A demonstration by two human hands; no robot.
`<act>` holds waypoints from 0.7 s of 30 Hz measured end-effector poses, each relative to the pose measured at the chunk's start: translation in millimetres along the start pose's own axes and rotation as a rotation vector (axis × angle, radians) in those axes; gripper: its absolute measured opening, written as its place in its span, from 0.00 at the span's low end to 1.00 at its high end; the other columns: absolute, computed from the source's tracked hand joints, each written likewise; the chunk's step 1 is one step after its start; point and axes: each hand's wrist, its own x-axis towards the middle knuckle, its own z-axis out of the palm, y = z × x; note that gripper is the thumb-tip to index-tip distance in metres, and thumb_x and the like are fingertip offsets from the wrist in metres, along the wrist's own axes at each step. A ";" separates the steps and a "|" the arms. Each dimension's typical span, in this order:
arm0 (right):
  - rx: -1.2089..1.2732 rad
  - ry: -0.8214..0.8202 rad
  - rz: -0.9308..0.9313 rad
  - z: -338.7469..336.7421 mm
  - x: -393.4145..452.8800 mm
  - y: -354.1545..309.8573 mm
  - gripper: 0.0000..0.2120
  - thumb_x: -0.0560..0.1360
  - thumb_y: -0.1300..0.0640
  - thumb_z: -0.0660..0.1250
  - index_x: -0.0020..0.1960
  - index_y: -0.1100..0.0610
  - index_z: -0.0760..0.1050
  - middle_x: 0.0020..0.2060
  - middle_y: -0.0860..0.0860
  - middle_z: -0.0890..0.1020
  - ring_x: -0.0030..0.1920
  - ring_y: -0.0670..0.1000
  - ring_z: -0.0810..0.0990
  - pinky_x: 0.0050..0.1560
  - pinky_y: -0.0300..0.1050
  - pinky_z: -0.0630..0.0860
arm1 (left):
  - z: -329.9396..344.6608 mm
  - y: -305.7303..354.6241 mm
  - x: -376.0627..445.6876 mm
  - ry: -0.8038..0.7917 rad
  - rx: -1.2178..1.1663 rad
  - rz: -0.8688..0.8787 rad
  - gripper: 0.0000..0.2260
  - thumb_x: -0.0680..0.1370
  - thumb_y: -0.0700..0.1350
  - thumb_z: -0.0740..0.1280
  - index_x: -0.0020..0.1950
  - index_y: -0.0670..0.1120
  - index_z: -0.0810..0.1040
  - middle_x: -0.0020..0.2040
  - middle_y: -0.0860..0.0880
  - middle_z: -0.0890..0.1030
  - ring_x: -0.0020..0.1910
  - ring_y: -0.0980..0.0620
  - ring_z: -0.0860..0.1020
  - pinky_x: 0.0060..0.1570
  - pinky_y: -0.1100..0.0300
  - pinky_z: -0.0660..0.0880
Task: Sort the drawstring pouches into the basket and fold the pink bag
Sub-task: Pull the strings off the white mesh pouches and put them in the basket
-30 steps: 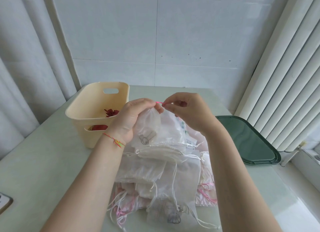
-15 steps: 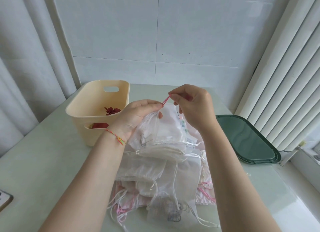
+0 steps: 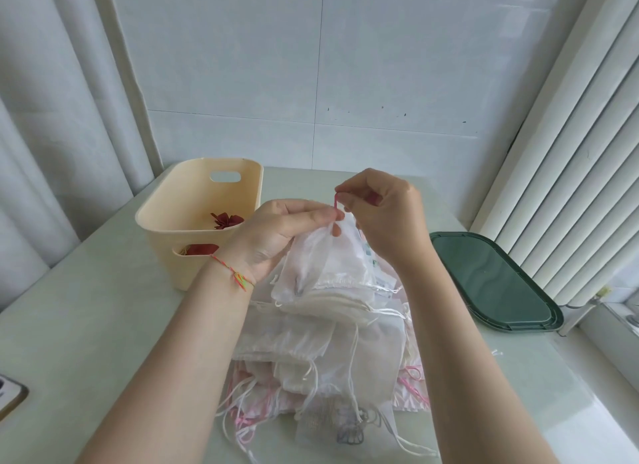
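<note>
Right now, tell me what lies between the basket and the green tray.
In the head view, both hands, left hand and right hand, hold a white pouch between the basket and green tray.

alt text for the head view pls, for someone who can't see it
Two hands hold up a sheer white pouch over a pouch pile: the left hand grips its neck, the right hand pinches its pink drawstring. A cream basket stands left.

A dark green tray [image 3: 491, 283] lies at the pale counter's [image 3: 86, 325] right edge, beside white vertical blinds [image 3: 570, 152].
</note>
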 end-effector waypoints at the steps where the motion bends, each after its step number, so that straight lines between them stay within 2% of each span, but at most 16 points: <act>1: -0.004 -0.006 -0.001 -0.3 0.0 -0.5 0.04 0.72 0.63 0.72 0.43 0.56 0.82 0.33 0.53 0.82 0.31 0.54 0.74 0.35 0.47 0.74 | -0.3 0.6 1.0 0.021 -0.056 0.027 0.05 0.70 0.45 0.71 0.42 0.46 0.86 0.38 0.48 0.83 0.40 0.55 0.80 0.44 0.62 0.75; 3: -0.024 -0.032 0.001 -0.9 -0.5 -2.0 0.04 0.73 0.62 0.72 0.42 0.54 0.82 0.30 0.45 0.81 0.31 0.53 0.74 0.34 0.44 0.72 | -1.2 1.3 4.5 0.098 -0.173 0.050 0.06 0.68 0.46 0.71 0.40 0.47 0.86 0.39 0.50 0.83 0.40 0.55 0.80 0.48 0.58 0.75; 5: -0.068 -0.064 -0.021 0.7 -2.2 -4.8 0.04 0.73 0.62 0.72 0.42 0.54 0.83 0.27 0.40 0.77 0.29 0.44 0.72 0.33 0.34 0.69 | 0.3 -0.4 8.3 0.186 -0.193 0.063 0.08 0.67 0.48 0.72 0.42 0.48 0.86 0.39 0.52 0.84 0.40 0.57 0.81 0.46 0.59 0.74; 6: -0.105 -0.075 -0.045 2.3 -3.1 -6.5 0.03 0.74 0.62 0.71 0.43 0.55 0.83 0.28 0.40 0.77 0.30 0.42 0.72 0.34 0.31 0.68 | 1.6 -2.3 10.0 0.223 -0.177 0.068 0.08 0.67 0.49 0.72 0.44 0.48 0.85 0.40 0.53 0.84 0.41 0.58 0.81 0.44 0.60 0.74; 9: -0.248 -0.122 -0.113 5.0 -3.6 -8.5 0.04 0.75 0.61 0.69 0.46 0.56 0.82 0.35 0.45 0.80 0.32 0.40 0.73 0.38 0.28 0.68 | 4.8 -7.2 13.5 0.349 -0.113 0.087 0.05 0.73 0.45 0.73 0.47 0.46 0.85 0.42 0.51 0.85 0.42 0.58 0.81 0.40 0.66 0.75; 11: -0.294 -0.170 -0.135 4.9 -3.5 -8.0 0.04 0.76 0.61 0.67 0.48 0.56 0.82 0.39 0.47 0.81 0.34 0.39 0.73 0.39 0.26 0.68 | 3.5 -9.4 14.7 0.419 -0.031 0.113 0.05 0.73 0.44 0.74 0.47 0.45 0.86 0.44 0.49 0.85 0.44 0.55 0.82 0.43 0.64 0.76; 14: -0.328 -0.193 -0.143 3.0 -3.7 -8.3 0.04 0.77 0.61 0.66 0.48 0.57 0.80 0.41 0.47 0.79 0.37 0.39 0.73 0.40 0.27 0.68 | 2.8 -10.6 13.5 0.410 0.183 0.148 0.02 0.74 0.45 0.74 0.45 0.48 0.86 0.44 0.52 0.86 0.46 0.57 0.82 0.49 0.61 0.77; 17: -0.316 -0.187 -0.127 -1.0 -2.3 -8.1 0.04 0.76 0.62 0.67 0.45 0.57 0.80 0.41 0.48 0.78 0.39 0.40 0.73 0.43 0.30 0.69 | 3.1 -8.6 11.0 0.316 0.364 0.138 0.03 0.75 0.47 0.72 0.43 0.52 0.85 0.38 0.59 0.84 0.40 0.62 0.80 0.42 0.63 0.74; 21: -0.265 -0.168 -0.098 -5.8 -0.8 -6.7 0.04 0.74 0.62 0.70 0.43 0.55 0.80 0.43 0.49 0.78 0.40 0.41 0.75 0.43 0.27 0.69 | 0.6 -6.9 9.2 0.193 0.372 0.096 0.03 0.76 0.45 0.72 0.47 0.48 0.84 0.36 0.61 0.82 0.38 0.66 0.78 0.38 0.71 0.72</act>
